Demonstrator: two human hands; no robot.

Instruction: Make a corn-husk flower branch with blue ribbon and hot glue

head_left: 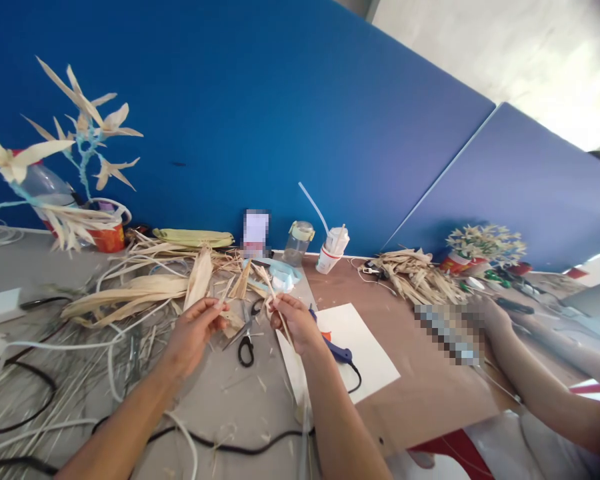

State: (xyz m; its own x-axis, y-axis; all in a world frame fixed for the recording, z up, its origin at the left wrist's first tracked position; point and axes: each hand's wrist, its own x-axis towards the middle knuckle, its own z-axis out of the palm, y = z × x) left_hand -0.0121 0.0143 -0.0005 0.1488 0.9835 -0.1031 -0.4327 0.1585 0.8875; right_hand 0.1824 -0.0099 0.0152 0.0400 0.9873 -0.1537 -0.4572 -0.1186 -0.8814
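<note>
My left hand [198, 328] pinches a small pale strip of dry husk [225, 293] between thumb and fingertips. To its right, my right hand [296, 323] is closed around a thin husk stem [270, 283] that points up and away. Between the two hands, black-handled scissors [246, 350] lie on the grey table. A blue glue gun [337, 351] rests on a white sheet [370, 360], partly behind my right forearm. Dried corn husks [140, 293] are heaped beyond my left hand.
Husk flowers [85, 140] stand in a red pot [109, 239] at the left. A glass jar [298, 243] and paper cup [329, 259] stand near the blue partition [260, 120]. Cables [230, 448] cross the table. Another person's arm [525, 373] reaches in from the right.
</note>
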